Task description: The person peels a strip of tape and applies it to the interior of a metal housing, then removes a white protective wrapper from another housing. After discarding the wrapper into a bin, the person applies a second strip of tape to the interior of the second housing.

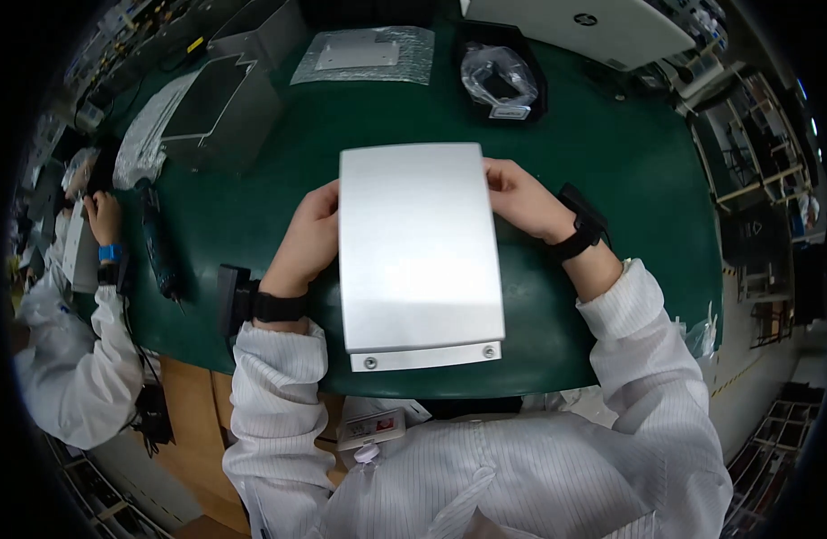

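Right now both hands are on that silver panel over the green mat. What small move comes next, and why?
Probably lower the silver panel flat onto the green mat. The left hand and right hand grip only its side edges, and the screwed strip end overhangs the mat's near edge.

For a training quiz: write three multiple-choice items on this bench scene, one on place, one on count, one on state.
1. Where is the silver panel?
A. between both hands, over the green mat
B. on the floor
C. inside the black tray

2. How many screws show on its near strip?
A. none
B. two
C. five

3. How do the hands meet it?
A. one at each side edge
B. both flat on top
C. neither touches

Answers: A, the green mat lies around it; B, one screw near each end; A, left hand and right hand flank it.
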